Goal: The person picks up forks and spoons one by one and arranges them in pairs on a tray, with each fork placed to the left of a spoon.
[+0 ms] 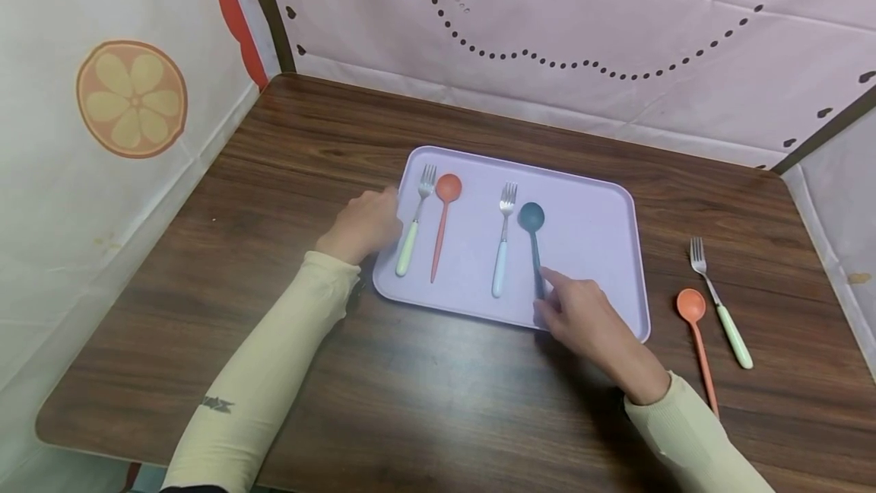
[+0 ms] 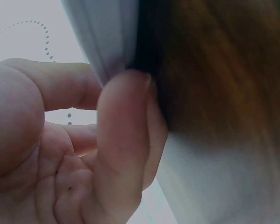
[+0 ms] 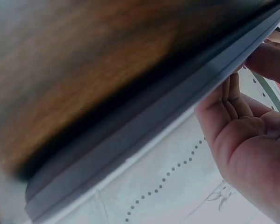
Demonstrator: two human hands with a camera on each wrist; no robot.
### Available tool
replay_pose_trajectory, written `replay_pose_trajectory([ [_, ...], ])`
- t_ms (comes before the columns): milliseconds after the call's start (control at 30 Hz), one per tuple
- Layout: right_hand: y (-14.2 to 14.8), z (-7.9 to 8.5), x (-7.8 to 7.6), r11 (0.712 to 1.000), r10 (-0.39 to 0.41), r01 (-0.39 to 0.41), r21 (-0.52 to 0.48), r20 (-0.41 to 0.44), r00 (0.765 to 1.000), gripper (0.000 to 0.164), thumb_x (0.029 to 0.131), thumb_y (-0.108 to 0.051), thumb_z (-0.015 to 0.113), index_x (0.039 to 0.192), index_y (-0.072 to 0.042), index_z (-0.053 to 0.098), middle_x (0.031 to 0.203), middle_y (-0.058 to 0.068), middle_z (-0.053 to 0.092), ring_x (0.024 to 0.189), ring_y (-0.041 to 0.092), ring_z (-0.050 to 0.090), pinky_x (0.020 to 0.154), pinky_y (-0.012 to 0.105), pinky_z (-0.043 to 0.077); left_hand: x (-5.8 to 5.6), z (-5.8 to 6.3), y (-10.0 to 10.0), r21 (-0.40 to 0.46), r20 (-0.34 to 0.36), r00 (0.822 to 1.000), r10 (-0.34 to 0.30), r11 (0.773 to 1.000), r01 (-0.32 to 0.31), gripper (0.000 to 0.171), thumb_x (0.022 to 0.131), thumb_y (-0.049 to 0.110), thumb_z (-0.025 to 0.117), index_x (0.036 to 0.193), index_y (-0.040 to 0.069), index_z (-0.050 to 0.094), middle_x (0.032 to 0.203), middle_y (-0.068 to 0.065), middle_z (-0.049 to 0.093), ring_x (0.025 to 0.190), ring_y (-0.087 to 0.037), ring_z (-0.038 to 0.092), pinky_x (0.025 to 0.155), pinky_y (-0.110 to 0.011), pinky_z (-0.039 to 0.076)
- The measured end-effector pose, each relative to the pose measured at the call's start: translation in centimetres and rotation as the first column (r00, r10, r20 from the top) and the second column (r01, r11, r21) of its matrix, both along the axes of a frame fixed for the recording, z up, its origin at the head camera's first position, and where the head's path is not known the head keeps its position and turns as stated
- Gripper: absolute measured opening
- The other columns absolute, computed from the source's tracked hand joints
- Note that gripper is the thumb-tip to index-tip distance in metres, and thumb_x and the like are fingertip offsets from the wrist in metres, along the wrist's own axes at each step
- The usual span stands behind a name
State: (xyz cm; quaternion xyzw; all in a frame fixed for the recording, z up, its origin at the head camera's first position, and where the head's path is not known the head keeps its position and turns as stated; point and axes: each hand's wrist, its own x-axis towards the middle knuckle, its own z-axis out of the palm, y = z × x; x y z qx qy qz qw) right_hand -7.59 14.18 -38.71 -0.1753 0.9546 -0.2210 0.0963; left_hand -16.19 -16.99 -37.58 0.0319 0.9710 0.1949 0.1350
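A lilac tray lies on the table, its left rim pinched by my left hand; in the left wrist view the thumb and fingers close about that rim. My right hand reaches over the tray's front edge and holds the handle of a dark teal spoon between thumb and index finger. In the right wrist view the fingertips are hidden behind the tray's edge. Also on the tray are a green-handled fork, a red spoon and a blue-handled fork.
Right of the tray, an orange spoon and another green-handled fork lie on the brown wooden table. The orange spoon's handle end is partly behind the right sleeve. Printed cloth walls stand along the table's back and sides.
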Motion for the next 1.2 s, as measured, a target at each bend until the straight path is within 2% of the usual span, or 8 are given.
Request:
replay_pose_trajectory([
  [333, -0.6, 0.1, -0.5, 1.000, -0.008, 0.007, 0.012, 0.048, 0.999, 0.053, 0.089, -0.016, 0.060, 0.134, 0.003, 0.042, 0.067, 0.000, 0.055, 0.053, 0.011, 0.048, 0.047, 0.028, 0.046, 0.0, 0.0, 0.0, -0.002, -0.002, 1.000, -0.001, 1.000, 0.001, 0.036, 0.085, 0.012, 0.045, 0.118, -0.003, 0.045, 0.087, -0.016, 0.054, 0.069, -0.030, 0.054, 0.054, -0.040, 0.047],
  [567, -0.7, 0.0, -0.8, 0.999, 0.027, -0.027, -0.019, 0.014, 1.000, 0.053, 0.090, -0.018, 0.058, 0.135, 0.005, 0.038, 0.066, 0.001, 0.053, 0.052, 0.011, 0.047, 0.047, 0.029, 0.045, -0.1, 0.0, -0.1, 0.001, -0.005, 1.000, -0.004, 1.000, 0.004, 0.034, 0.084, 0.011, 0.044, 0.115, -0.002, 0.046, 0.086, -0.017, 0.054, 0.068, -0.030, 0.054, 0.053, -0.040, 0.046],
  [700, -0.4, 0.0, -0.3, 0.994, 0.088, -0.091, -0.062, -0.056, 0.995, 0.042, 0.089, -0.016, 0.060, 0.125, 0.002, 0.051, 0.070, 0.001, 0.057, 0.057, 0.009, 0.048, 0.051, 0.030, 0.046, -0.1, -0.1, 0.0, 0.000, -0.005, 1.000, -0.005, 1.000, 0.005, 0.035, 0.085, 0.012, 0.045, 0.116, -0.002, 0.045, 0.086, -0.016, 0.054, 0.068, -0.029, 0.054, 0.053, -0.040, 0.046],
  [800, -0.1, 0.1, 0.2, 0.985, 0.138, -0.151, -0.083, -0.149, 0.979, 0.033, 0.086, -0.013, 0.064, 0.116, -0.001, 0.059, 0.079, 0.003, 0.061, 0.065, 0.010, 0.050, 0.056, 0.031, 0.049, 0.0, 0.0, 0.1, 0.001, -0.004, 1.000, -0.004, 1.000, 0.004, 0.034, 0.085, 0.012, 0.045, 0.116, -0.002, 0.045, 0.085, -0.016, 0.054, 0.067, -0.029, 0.054, 0.053, -0.039, 0.046],
  [900, 0.2, 0.1, 0.7, 0.986, 0.130, -0.152, -0.073, -0.237, 0.963, 0.036, 0.082, -0.011, 0.067, 0.116, 0.000, 0.060, 0.091, 0.007, 0.059, 0.073, 0.012, 0.051, 0.060, 0.032, 0.050, -0.1, 0.0, 0.1, -0.001, -0.007, 1.000, -0.006, 1.000, 0.006, 0.035, 0.085, 0.012, 0.046, 0.117, -0.002, 0.045, 0.086, -0.016, 0.054, 0.068, -0.029, 0.054, 0.053, -0.039, 0.046],
  [967, 0.4, 0.1, 0.8, 0.990, 0.105, -0.125, -0.059, -0.260, 0.960, 0.036, 0.081, -0.010, 0.068, 0.116, -0.001, 0.060, 0.095, 0.008, 0.056, 0.074, 0.013, 0.051, 0.061, 0.031, 0.051, -0.1, 0.1, 0.1, -0.002, -0.009, 1.000, -0.006, 1.000, 0.006, 0.036, 0.085, 0.012, 0.046, 0.118, -0.003, 0.045, 0.086, -0.016, 0.054, 0.068, -0.029, 0.054, 0.054, -0.039, 0.046],
  [1100, 0.5, 0.0, 0.8, 0.995, 0.080, -0.090, -0.034, -0.215, 0.973, 0.037, 0.081, -0.008, 0.066, 0.117, 0.000, 0.059, 0.095, 0.008, 0.056, 0.073, 0.014, 0.050, 0.059, 0.030, 0.051, -0.1, 0.1, 0.0, -0.003, -0.007, 1.000, -0.006, 1.000, 0.006, 0.037, 0.085, 0.013, 0.045, 0.119, -0.003, 0.045, 0.086, -0.016, 0.054, 0.068, -0.029, 0.054, 0.054, -0.040, 0.047],
  [1200, 0.4, -0.2, 0.8, 0.994, 0.108, -0.112, -0.013, -0.185, 0.977, 0.037, 0.082, -0.009, 0.065, 0.117, 0.002, 0.058, 0.093, 0.009, 0.056, 0.072, 0.014, 0.050, 0.059, 0.031, 0.049, 0.0, 0.1, 0.0, -0.008, -0.013, 1.000, -0.014, 1.000, 0.013, 0.033, 0.085, 0.012, 0.045, 0.114, -0.002, 0.046, 0.085, -0.016, 0.054, 0.068, -0.029, 0.054, 0.054, -0.040, 0.046],
])
